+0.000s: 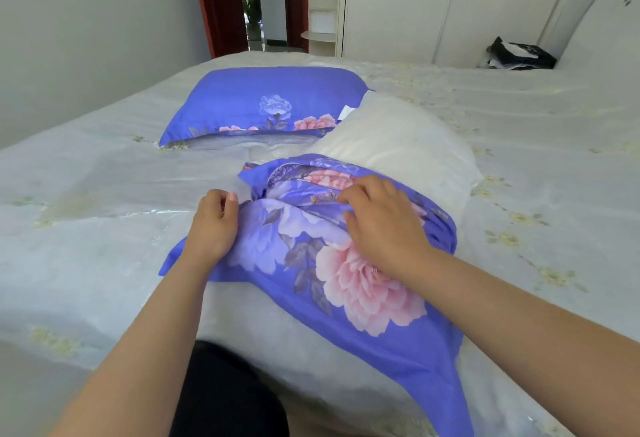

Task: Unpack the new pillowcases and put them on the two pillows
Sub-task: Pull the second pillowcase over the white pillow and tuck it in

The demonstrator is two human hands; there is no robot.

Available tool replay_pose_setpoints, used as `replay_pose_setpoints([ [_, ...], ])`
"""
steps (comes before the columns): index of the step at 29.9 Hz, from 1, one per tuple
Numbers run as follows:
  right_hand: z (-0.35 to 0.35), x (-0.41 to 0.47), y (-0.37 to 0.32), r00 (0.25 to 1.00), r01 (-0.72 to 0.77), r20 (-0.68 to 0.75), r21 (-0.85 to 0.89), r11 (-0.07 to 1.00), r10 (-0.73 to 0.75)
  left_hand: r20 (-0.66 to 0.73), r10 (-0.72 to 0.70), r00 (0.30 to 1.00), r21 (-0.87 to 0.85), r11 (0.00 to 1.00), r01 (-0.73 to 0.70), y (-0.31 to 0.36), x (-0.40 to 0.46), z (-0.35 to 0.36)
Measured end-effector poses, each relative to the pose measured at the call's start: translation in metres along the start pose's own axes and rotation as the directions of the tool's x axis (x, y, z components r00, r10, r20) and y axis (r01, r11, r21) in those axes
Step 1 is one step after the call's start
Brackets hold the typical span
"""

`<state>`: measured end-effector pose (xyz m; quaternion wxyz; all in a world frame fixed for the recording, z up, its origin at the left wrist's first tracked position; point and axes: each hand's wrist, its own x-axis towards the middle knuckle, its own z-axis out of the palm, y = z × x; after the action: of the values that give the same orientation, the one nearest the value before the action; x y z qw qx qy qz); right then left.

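A white pillow lies on the bed in front of me, its near half inside a blue pillowcase with pink and lilac flowers. The case is bunched up around the pillow's middle. My left hand grips the bunched edge of the case at its left side. My right hand has its fingers curled into the gathered fabric on top of the pillow. A second pillow, fully covered in the same blue flowered case, lies farther back on the left.
The bed has a pale sheet with small yellow flowers and reaches to a white headboard at the right. A black bag with packaging sits by the headboard. A wardrobe and an open doorway stand behind.
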<state>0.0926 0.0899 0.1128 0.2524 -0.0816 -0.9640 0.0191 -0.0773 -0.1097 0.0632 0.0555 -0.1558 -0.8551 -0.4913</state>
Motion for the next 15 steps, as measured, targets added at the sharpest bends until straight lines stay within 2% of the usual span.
replay_pose_setpoints([
  [3,0.014,0.035,-0.028,0.981,0.047,0.187,0.072,0.996,-0.059,-0.12,-0.12,0.985,0.115,0.984,0.134,-0.018,-0.013,-0.014],
  [4,0.021,0.046,-0.032,0.966,0.066,0.245,0.053,0.996,-0.077,-0.185,-0.182,0.966,0.084,0.976,0.2,-0.022,-0.022,-0.016],
  [5,0.026,0.056,-0.035,0.946,0.065,0.314,0.046,0.997,-0.076,-0.258,-0.254,0.932,-0.007,0.965,0.261,-0.025,-0.032,-0.016],
  [7,0.034,0.07,-0.034,0.924,0.01,0.38,0.084,0.996,-0.041,-0.356,-0.443,0.823,-0.34,0.882,0.327,-0.024,-0.057,-0.008],
  [9,0.037,0.077,-0.026,0.934,-0.065,0.356,0.153,0.986,0.006,-0.243,-0.632,0.736,-0.646,0.671,0.363,-0.012,-0.082,0.012],
  [11,0.037,0.079,-0.011,0.953,-0.112,0.29,0.087,0.99,0.083,0.007,-0.625,0.781,-0.782,0.483,0.394,0.004,-0.101,0.041],
  [13,0.032,0.075,0.01,0.959,-0.213,0.186,-0.013,0.977,0.212,0.167,-0.524,0.835,-0.795,0.429,0.428,0.02,-0.107,0.064],
  [15,0.026,0.072,0.036,0.911,-0.399,0.102,-0.013,0.917,0.399,0.164,-0.502,0.849,-0.808,0.425,0.407,0.029,-0.102,0.072],
])
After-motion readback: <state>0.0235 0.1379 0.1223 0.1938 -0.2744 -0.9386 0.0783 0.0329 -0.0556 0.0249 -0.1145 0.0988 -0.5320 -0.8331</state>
